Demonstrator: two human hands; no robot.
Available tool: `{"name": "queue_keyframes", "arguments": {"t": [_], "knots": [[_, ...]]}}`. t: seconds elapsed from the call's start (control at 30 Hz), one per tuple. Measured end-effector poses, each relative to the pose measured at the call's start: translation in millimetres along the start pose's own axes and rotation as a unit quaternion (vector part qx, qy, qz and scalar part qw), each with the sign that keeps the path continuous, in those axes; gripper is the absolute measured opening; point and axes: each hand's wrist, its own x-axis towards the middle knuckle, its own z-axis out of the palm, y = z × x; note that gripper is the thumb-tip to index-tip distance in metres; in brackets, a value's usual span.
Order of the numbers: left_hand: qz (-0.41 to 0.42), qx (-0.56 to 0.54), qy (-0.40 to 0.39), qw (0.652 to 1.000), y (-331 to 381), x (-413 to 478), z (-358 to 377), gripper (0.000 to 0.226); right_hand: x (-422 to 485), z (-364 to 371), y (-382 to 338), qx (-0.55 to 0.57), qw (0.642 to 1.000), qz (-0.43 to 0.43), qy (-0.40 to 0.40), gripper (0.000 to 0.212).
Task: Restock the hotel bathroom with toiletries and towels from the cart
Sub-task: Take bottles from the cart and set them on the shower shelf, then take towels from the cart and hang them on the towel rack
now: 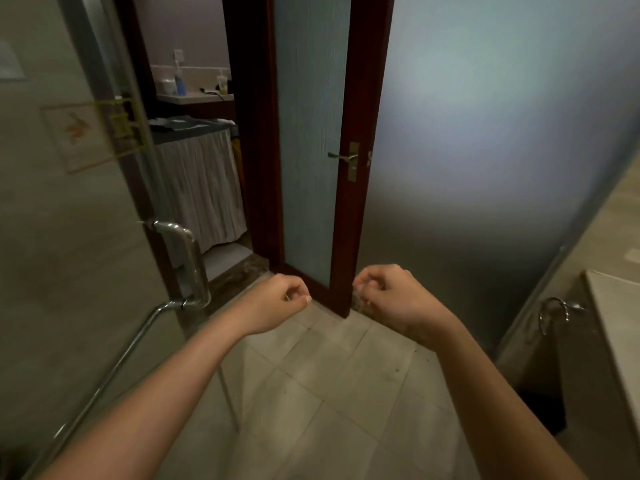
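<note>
Two bare forearms reach forward from the bottom edge over the tiled floor. The left hand and right hand are side by side but apart, low in front of the door. Each hand's fingers are clenched into a loose fist with nothing in them, and the left thumb lies against the forefinger. The door has a dark wood frame, a frosted pane and a lever, and it stands open. Through the gap to its left, past the threshold, is the cart, white-skirted and dark-topped; what lies on it is too dim to tell. Behind it a desk carries a blue bottle. A glass screen with a steel handle is at left, and a vanity with a ring at right.
</note>
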Motion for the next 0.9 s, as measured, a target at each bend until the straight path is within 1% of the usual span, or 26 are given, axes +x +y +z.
{"name": "queue_keyframes", "arguments": {"t": [0.13,0.2,0.3,0.5,0.63,0.73,0.9], "knots": [[-0.014,-0.029,0.019,0.999,-26.8,89.8,-5.5,0.016,88.1,-14.9,21.7,-0.012,1.0,0.013,-0.005,0.019],[-0.01,-0.039,0.017,0.999,-42.8,137.2,-13.3,0.016,139.4,-22.0,30.6,-0.017,1.0,0.016,0.003,0.021],[-0.008,-0.052,0.007,0.999,-67.5,205.6,-29.1,0.018,215.3,-33.6,40.3,-0.051,0.998,0.015,-0.013,0.018],[-0.008,-0.038,0.02,0.999,-111.4,330.4,-72.6,0.014,345.4,-59.3,49.4,-0.06,0.997,0.031,-0.028,0.016],[-0.02,-0.024,0.033,0.999,-130.6,393.4,-105.6,0.023,419.7,-70.3,50.6,-0.061,0.998,-0.007,-0.032,0.015],[-0.038,-0.019,0.047,0.998,-152.3,430.4,-124.8,0.025,478.2,-71.9,48.7,-0.057,0.997,-0.036,-0.042,0.015],[-0.057,-0.009,0.112,0.992,-187.6,484.4,-154.8,0.022,586.0,-67.6,44.4,-0.052,0.988,-0.117,-0.086,0.014]]}}
